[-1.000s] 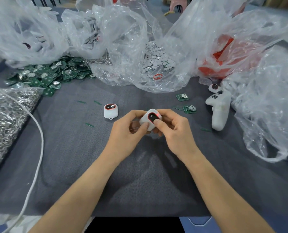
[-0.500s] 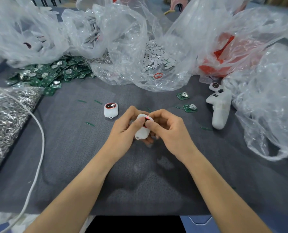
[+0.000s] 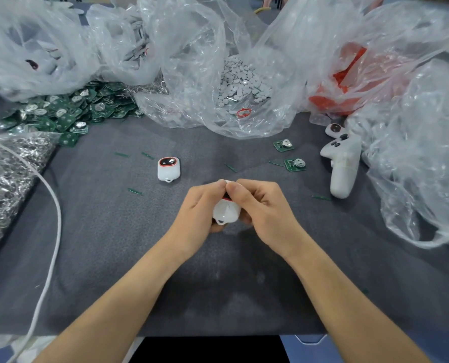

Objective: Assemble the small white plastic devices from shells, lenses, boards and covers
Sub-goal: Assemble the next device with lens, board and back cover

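Observation:
Both hands hold one small white device (image 3: 226, 212) over the middle of the grey mat. My left hand (image 3: 199, 208) grips it from the left and my right hand (image 3: 260, 205) from the right, thumbs meeting at its top end. Its white back faces me; a thin red rim shows near the thumbs and a small loop hangs at its lower end. A finished white device (image 3: 168, 169) with a dark lens in a red ring lies to the upper left. Two green boards (image 3: 283, 145) (image 3: 294, 164) with coin cells lie to the upper right.
A pile of green boards (image 3: 61, 111) lies at the back left, beside a heap of metal rings (image 3: 6, 176) and a white cable (image 3: 53, 231). Clear bags hold grey discs (image 3: 241, 82) and red parts (image 3: 346, 82). A white controller (image 3: 342, 166) lies at the right.
The device was turned over in my hands: its lens face pointed up a second ago, now its white back faces me. Both hands have come slightly nearer.

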`<state>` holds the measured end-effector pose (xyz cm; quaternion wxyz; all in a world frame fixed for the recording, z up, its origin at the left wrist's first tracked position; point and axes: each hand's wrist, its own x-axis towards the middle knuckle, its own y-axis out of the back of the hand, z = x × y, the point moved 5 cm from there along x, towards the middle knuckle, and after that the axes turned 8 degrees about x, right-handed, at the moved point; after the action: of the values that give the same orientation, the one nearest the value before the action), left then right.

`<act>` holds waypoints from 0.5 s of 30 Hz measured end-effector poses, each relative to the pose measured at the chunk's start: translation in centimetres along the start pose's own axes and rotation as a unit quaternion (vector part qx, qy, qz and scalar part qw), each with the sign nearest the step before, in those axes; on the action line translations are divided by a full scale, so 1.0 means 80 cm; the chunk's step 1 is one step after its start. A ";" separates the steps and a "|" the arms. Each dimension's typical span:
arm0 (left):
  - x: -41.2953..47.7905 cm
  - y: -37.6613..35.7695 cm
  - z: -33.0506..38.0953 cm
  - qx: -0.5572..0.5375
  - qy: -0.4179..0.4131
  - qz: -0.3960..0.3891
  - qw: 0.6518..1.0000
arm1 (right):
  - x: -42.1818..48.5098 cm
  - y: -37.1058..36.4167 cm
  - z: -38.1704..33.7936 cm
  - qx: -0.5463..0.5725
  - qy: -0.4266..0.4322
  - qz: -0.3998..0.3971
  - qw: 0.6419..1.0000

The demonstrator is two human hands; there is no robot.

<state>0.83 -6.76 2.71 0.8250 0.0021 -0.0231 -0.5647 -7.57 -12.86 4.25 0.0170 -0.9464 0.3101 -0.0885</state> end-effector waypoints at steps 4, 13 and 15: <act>0.002 0.002 0.001 -0.028 -0.013 0.005 1.000 | 0.000 -0.003 0.000 0.009 0.004 0.004 1.000; -0.007 0.012 0.014 0.069 -0.113 0.036 0.991 | 0.001 0.000 0.002 0.026 0.001 0.010 1.000; -0.008 0.010 0.013 0.082 -0.105 0.030 0.991 | 0.003 0.003 0.003 -0.001 0.004 0.024 1.000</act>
<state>1.32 -5.86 3.75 0.8318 0.0095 -0.1559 -0.5326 -7.49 -13.16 4.00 0.0171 -0.9385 0.3325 -0.0915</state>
